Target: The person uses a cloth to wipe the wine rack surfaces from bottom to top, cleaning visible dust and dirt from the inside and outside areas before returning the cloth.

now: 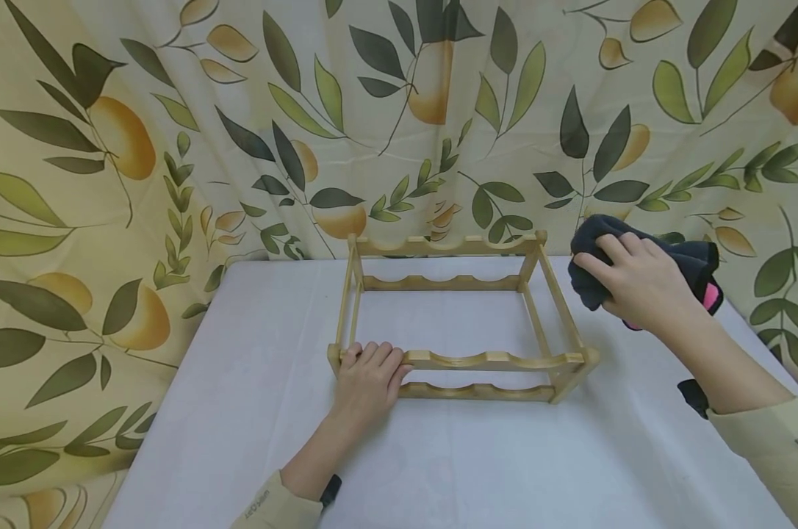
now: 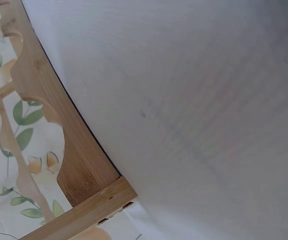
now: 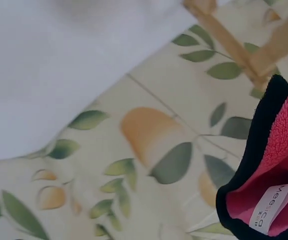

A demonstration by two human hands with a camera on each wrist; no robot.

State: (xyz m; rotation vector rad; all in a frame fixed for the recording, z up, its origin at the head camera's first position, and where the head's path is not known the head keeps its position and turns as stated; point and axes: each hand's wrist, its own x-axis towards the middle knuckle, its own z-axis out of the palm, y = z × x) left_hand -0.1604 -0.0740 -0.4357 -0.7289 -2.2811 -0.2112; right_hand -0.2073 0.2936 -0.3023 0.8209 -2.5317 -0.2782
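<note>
A wooden rack point(image 1: 491, 360) with scalloped rails stands on the white table. In the head view my left hand point(image 1: 366, 382) grips the left end of its front upper rail, fingers over the top. The left wrist view shows a scalloped board point(image 2: 83, 145) of the rack up close, but not the hand. To the right of the rack, my right hand point(image 1: 644, 279) is raised and holds a bunched dark cloth point(image 1: 594, 283) with a pink side. In the right wrist view the cloth point(image 3: 254, 150) shows pink fleece, a black border and a white label point(image 3: 272, 209).
The table point(image 1: 452, 455) wears a white cover and reaches back to a curtain point(image 1: 240, 147) printed with leaves and fruit. The rack's back rails point(image 1: 445, 247) stand close to that curtain. A black strap piece point(image 1: 693, 397) shows at the right wrist.
</note>
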